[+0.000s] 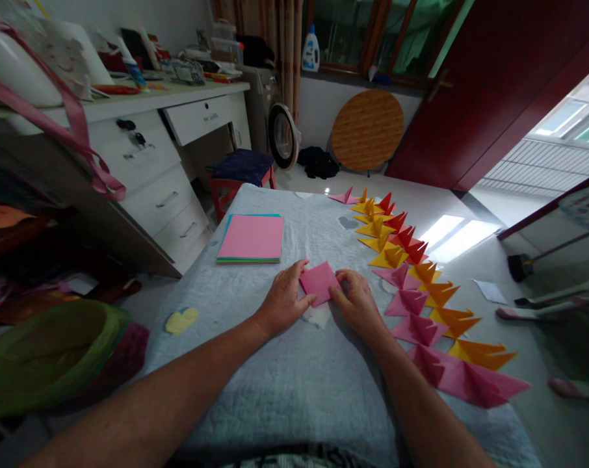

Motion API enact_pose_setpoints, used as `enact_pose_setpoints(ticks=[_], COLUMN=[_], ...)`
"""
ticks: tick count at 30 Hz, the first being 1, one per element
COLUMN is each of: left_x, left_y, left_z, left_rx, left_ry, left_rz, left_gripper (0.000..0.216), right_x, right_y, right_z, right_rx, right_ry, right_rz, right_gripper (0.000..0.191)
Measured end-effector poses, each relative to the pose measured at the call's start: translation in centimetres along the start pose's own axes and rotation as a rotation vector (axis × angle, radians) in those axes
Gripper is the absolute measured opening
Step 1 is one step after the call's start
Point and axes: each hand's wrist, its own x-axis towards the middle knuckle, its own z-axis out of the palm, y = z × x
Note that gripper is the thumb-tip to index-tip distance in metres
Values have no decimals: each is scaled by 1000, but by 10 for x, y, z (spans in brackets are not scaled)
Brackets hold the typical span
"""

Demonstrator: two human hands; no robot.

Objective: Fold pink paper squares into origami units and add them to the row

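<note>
A small pink origami paper (320,283), folded into a diamond shape, is held just above the cloth-covered table (275,383). My left hand (285,292) grips its left corner, thumb along the lower edge and fingers behind. On the other side, my right hand (357,296) pinches the right corner with its thumb on top. To the far left lies a stack of square origami paper (253,238), pink on top with blue and green edges showing. Folded paper cranes (416,328) in pink, yellow, orange and red line the table's right side in two rows.
Left of the table stand a green waste basket (55,351) and a white desk (143,172) with drawers. Beyond the far edge are a stool (240,166), a washing machine (282,135) with its door ajar and a round wooden tabletop (367,132).
</note>
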Motion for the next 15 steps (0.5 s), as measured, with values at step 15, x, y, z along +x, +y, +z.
enact_pose_setpoints(ticks=[15], left_x=[6], left_y=[0], left_z=[-11], left_rx=[-619], left_ry=[-163], left_rz=[-141], left_gripper=[49], right_x=[-3], right_y=[-26], right_z=[-9], right_rx=[299], right_ry=[37], right_rz=[-73], right_gripper=[8])
